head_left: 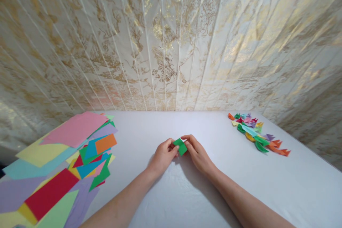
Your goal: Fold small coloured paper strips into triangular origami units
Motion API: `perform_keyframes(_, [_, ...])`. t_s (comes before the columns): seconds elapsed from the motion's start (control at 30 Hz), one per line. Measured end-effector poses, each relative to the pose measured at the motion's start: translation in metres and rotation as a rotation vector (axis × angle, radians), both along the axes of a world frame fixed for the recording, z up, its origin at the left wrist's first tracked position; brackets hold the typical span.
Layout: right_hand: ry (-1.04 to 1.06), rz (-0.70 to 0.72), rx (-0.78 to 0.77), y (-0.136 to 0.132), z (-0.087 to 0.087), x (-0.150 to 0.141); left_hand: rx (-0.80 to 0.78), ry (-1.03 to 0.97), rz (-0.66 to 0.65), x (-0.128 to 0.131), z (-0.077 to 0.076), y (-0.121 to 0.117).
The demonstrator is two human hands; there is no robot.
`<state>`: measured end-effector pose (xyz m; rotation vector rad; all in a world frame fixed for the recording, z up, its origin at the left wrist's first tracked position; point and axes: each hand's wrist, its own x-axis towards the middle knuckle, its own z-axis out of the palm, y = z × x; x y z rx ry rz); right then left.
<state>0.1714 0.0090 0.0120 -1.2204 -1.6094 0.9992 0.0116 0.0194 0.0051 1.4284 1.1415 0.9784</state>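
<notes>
A small piece of folded green paper (pixel 180 146) is held up between my two hands, over the middle of the white table. My left hand (pixel 166 154) pinches its left side, with the thumb lying on the front face. At the right edge, my right hand (pixel 197 152) grips the paper between thumb and fingers, the index finger arched over the top corner. The fingertips behind the paper are hidden.
On the left lie overlapping coloured sheets, with a pink sheet (pixel 77 128), a red sheet (pixel 52 192) and an orange piece (pixel 106 144) among them. Several folded paper figures (pixel 251 131) lie on the table (pixel 171 203) at the right. A gold-patterned curtain (pixel 165 42) hangs behind.
</notes>
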Motion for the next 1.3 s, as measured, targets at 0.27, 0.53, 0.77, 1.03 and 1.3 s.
perform_keyframes(0.27, [0.059, 0.078, -0.038, 0.0, 0.0, -0.001, 0.001, -0.043, 0.052, 0.001, 0.001, -0.002])
perform_keyframes(0.53, [0.052, 0.059, -0.009, 0.004, -0.009, 0.0, 0.003, -0.036, 0.053, -0.002, 0.005, -0.001])
perform_keyframes(0.77, [0.141, 0.03, 0.001, 0.001, -0.005, -0.001, 0.011, -0.079, 0.058, -0.001, 0.004, 0.0])
perform_keyframes(1.03, [0.025, 0.016, 0.1, 0.0, 0.005, 0.003, 0.011, -0.064, 0.024, -0.003, 0.007, 0.0])
perform_keyframes(1.3, [-0.004, 0.073, 0.126, -0.002, 0.009, 0.002, -0.013, -0.006, 0.0, -0.004, 0.011, -0.002])
